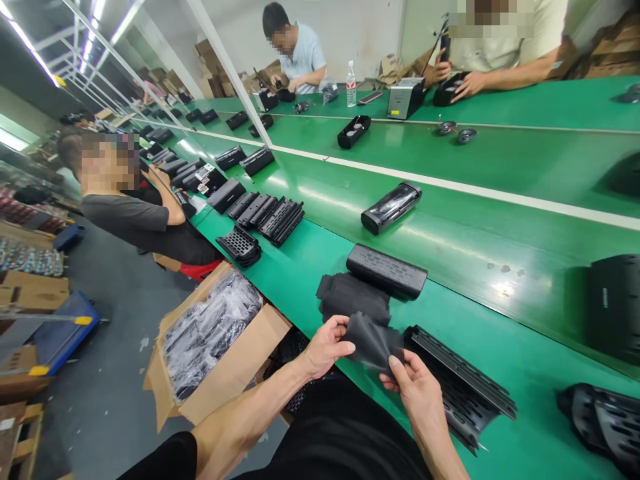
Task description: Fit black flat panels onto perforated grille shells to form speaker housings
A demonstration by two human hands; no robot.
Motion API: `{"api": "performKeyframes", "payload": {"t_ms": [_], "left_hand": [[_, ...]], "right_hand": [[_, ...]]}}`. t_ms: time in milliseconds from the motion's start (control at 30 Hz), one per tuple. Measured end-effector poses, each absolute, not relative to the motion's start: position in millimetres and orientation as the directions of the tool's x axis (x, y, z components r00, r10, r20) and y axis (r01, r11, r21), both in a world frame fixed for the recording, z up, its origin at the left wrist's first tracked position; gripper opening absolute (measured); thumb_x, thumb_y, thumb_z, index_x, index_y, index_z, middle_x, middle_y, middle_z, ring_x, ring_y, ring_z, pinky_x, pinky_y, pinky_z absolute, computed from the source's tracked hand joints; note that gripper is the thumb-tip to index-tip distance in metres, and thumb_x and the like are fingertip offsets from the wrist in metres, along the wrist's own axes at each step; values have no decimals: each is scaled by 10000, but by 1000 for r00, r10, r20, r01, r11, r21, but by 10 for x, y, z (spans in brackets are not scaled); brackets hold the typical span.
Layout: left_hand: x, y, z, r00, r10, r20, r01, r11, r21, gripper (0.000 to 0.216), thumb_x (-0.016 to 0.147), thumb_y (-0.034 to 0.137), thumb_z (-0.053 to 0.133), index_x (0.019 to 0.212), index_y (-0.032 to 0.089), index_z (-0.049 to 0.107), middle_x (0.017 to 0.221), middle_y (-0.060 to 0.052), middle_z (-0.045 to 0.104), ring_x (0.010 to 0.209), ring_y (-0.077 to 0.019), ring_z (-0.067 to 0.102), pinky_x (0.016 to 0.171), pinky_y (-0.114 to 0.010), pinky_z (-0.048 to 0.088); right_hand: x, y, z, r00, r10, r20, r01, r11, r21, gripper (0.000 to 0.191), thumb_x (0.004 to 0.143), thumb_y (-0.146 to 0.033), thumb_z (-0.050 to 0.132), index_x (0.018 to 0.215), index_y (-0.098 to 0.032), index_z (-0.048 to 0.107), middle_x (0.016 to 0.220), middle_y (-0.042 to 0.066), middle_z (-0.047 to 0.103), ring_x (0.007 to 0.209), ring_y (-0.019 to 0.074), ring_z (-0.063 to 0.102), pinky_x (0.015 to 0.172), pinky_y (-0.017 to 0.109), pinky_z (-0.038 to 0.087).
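Observation:
A thin black sheet (373, 341) with notched edges is stretched between my two hands above the green bench. Its left end is pinched by my left hand (327, 348), thumb on top. My right hand (413, 380) grips the near right corner between thumb and fingers. Just beyond lies a pile of similar black sheets (345, 293). Behind that pile rests a black slotted speaker-like housing (387, 270). To the right of my right hand, a curved black perforated shell (463, 383) lies with its hollow side up.
Left of me stands an open carton (235, 360) of plastic-wrapped parts. Stacked perforated shells (240, 245) sit along the bench. A black unit (393, 208) lies on the green conveyor belt (500, 247). One co-worker (135, 220) sits at left; others work across the line.

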State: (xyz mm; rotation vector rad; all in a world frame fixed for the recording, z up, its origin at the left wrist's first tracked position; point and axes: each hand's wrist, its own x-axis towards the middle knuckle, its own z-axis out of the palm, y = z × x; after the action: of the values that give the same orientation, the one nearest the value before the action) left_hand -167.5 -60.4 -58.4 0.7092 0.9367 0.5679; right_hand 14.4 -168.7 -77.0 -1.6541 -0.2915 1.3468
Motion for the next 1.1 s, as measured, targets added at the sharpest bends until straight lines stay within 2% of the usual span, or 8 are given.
{"api": "performKeyframes", "payload": {"t_ms": [300,500,633,733,833,900,1000,1100], "left_hand": [[-1749,-496,-1170,160,818,-553,-76,568,819,495,630,364,883,993,198,591,955,-22,655,781,-137,639,680,-268,567],[-1822,-514,-1329,11,856,-517,77,514,854,342,668,325,828,902,191,617,864,-11,609,701,-129,578,617,-263,526],[-1904,-541,-1229,-60,893,-447,163,450,878,304,703,265,798,949,211,629,1016,-51,628,956,-209,623,887,-365,552],[-1892,-618,-1056,-53,915,-400,184,403,897,371,743,304,795,1072,235,637,1295,-91,589,1275,-272,533,1118,-420,434],[-1743,-736,-888,138,871,-470,113,458,882,431,859,526,706,1151,211,674,1273,-117,657,1228,-280,594,1099,-438,443],[-1605,-795,-811,368,685,-629,-73,695,715,631,912,720,540,1216,186,683,1162,-128,717,1094,-271,661,1025,-442,481],[-1467,-812,-722,657,373,-655,-316,925,211,837,904,838,405,1317,152,649,1091,-129,740,988,-251,683,986,-405,474],[-1453,-776,-617,758,351,-550,-397,917,37,855,930,805,405,1375,107,619,1215,-185,720,1104,-298,673,1022,-405,440]], "right_hand": [[258,-1634,-1018,459,678,-574,-8,-643,-766,493,839,-659,699,1005,-196,698,646,-21,611,580,177,587,670,362,504],[186,-1696,-948,460,711,-532,-101,-553,-827,490,846,-660,691,966,-186,671,837,17,654,728,184,603,720,357,499],[183,-1735,-896,474,723,-503,-195,-471,-860,467,811,-647,697,909,-190,670,854,35,671,762,190,591,720,335,491],[183,-1746,-816,467,739,-485,-220,-434,-874,467,838,-645,665,952,-193,693,898,55,709,796,214,614,729,335,504],[95,-1725,-664,396,808,-436,-178,-399,-900,455,866,-630,665,1021,-207,728,1144,103,729,974,267,662,828,366,528],[-12,-1709,-531,292,876,-384,-133,-361,-923,379,855,-592,710,956,-229,758,1304,109,687,1148,303,639,942,383,508],[-157,-1739,-328,93,953,-288,-3,-289,-957,279,852,-499,766,1031,-288,797,1479,74,586,1346,314,538,1099,393,415],[-174,-1853,-189,5,980,-197,123,-196,-973,270,933,-447,695,1167,-333,767,1475,58,585,1326,271,561,1114,366,397]]}}
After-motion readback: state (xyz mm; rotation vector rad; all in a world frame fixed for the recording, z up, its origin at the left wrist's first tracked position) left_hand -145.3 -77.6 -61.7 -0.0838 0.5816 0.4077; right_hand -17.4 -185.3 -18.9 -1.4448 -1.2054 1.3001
